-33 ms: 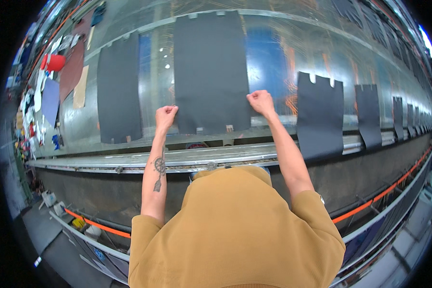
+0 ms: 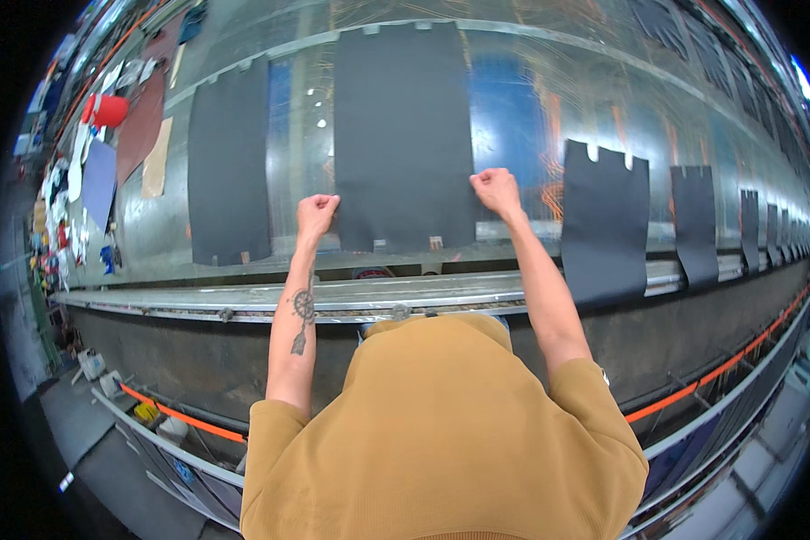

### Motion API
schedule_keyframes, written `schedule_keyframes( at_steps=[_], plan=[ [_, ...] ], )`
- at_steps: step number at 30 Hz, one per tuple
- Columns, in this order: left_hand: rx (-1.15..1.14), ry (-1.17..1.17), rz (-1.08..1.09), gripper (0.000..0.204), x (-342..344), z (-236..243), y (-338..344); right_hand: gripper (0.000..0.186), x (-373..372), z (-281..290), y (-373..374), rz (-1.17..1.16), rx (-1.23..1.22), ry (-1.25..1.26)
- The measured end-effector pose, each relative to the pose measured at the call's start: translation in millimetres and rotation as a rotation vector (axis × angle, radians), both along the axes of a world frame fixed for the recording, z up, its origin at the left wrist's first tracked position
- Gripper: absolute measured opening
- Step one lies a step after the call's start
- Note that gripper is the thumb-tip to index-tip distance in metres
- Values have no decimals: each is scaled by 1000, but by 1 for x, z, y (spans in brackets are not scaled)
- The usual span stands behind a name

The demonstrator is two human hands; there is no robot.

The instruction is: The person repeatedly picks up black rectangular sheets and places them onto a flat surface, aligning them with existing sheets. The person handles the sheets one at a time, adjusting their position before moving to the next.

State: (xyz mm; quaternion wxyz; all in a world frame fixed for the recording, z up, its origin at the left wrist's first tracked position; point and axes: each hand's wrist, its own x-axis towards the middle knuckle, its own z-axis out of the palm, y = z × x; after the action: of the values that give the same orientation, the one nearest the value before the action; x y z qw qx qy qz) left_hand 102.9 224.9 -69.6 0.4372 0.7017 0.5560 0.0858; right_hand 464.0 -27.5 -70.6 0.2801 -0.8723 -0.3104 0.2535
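A dark grey rectangular sheet (image 2: 403, 135) with notched short edges lies flat on the long shiny table (image 2: 297, 108) in front of me. My left hand (image 2: 318, 214) has its fingers pinched on the sheet's left edge, low down. On the opposite edge, slightly higher, my right hand (image 2: 498, 190) is likewise closed on the sheet. A similar dark sheet (image 2: 229, 162) lies to the left, and another (image 2: 604, 220) to the right hangs over the near rail.
Further dark sheets (image 2: 693, 216) form a row receding rightward. At the left are a red bucket (image 2: 109, 112), coloured offcuts (image 2: 99, 180) and clutter. A metal rail (image 2: 378, 293) runs along the near edge, and orange bars (image 2: 715, 355) lie behind me.
The table, the sheets and both my hands appear shifted slightly rightward in the picture. Both hands keep the same pinched shape at the middle sheet's edges.
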Motion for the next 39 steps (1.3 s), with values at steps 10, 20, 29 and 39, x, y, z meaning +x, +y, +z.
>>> schedule_keyframes(
  at_steps=[10, 20, 29, 39],
  plan=[
    [11, -36, 118, 31, 30, -6, 33, 30, 31, 3, 54, -63, 38, 57],
    [14, -5, 158, 29, 40, -8, 35, 29, 27, -1, 58, -188, 103, 75],
    [50, 20, 145, 28, 42, -10, 35, 31, 28, -9, 58, -206, 94, 50],
    [57, 27, 166, 29, 42, -8, 32, 30, 25, -3, 58, -204, 113, 43]
  ],
)
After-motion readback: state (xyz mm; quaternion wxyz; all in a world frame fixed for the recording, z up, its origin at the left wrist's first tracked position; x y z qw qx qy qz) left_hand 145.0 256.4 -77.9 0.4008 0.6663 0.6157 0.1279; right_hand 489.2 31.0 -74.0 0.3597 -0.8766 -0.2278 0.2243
